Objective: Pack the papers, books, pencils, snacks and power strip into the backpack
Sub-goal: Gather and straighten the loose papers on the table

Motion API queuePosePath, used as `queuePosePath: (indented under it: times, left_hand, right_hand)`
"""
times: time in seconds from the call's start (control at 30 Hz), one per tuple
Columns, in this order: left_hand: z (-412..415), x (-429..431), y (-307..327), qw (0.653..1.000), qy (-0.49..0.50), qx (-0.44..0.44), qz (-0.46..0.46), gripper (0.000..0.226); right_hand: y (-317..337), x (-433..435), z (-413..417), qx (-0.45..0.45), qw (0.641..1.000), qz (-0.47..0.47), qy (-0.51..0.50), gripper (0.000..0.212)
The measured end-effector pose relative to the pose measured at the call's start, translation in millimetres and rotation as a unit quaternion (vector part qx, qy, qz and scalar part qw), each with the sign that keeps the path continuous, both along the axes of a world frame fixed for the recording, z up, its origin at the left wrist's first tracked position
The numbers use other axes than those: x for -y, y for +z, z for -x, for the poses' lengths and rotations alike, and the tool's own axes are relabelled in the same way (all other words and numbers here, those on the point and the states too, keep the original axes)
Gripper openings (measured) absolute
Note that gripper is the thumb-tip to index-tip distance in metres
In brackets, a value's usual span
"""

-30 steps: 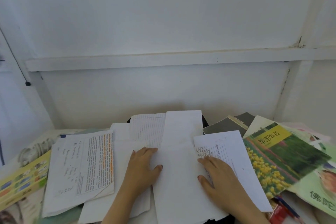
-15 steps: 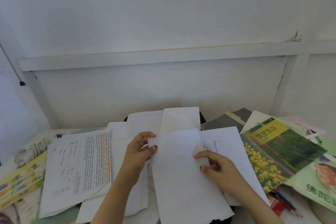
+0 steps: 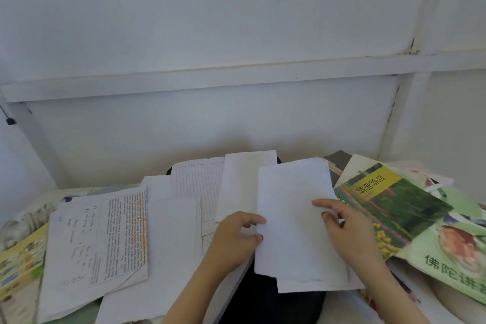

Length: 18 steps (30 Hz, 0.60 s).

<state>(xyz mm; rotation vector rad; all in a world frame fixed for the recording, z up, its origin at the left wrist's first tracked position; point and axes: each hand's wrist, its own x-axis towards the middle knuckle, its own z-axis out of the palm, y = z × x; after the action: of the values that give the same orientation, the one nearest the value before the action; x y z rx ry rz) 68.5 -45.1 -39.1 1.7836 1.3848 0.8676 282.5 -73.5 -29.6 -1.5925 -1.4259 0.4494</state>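
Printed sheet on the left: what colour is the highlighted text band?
Orange, along the right edge of the printed sheet; the head view shows it.

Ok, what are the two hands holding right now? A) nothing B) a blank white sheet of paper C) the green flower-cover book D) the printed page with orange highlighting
B: the left hand pinches the left edge of the blank white sheet and the right hand grips its right side, over the dark backpack.

Head-worn wide view, forward and down (tilted wallward), close above cluttered table (image 3: 342, 308)
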Motion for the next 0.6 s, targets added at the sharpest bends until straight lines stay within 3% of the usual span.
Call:
queuePosePath:
  times: [0.1,0.17,0.3,0.47,0.6]
  left_hand:
    - [-12.8,4.2,-3.0,0.999,-0.011,-0.053,0.000,0.024]
    - [-20.2,5.9,-5.4,0.997,-0.011,-0.074,0.006,0.023]
    - [-31.6,4.5,-1.1,0.998,0.034,-0.002,0.060,0.024]
    - [-38.8,-0.7,7.5,0.974,0.044,0.161,0.153,0.028]
    - [-39.9,2.2,7.4,0.967,0.037,0.186,0.167,0.030]
  right_hand:
    - [-3.1,-0.3,-9.6,0.134,0.989,0.055,-0.012,0.033]
    - [-5.2,-0.1,-12.4,0.168,0.983,0.070,-0.019,0.036]
    - [-7.5,-1.2,-11.1,0.187,0.978,0.090,-0.031,0.033]
    - [-7.8,-3.6,-7.5,0.118,0.984,0.127,-0.052,0.030]
    - [-8.3,-4.6,-10.0,0.083,0.988,0.124,-0.050,0.025]
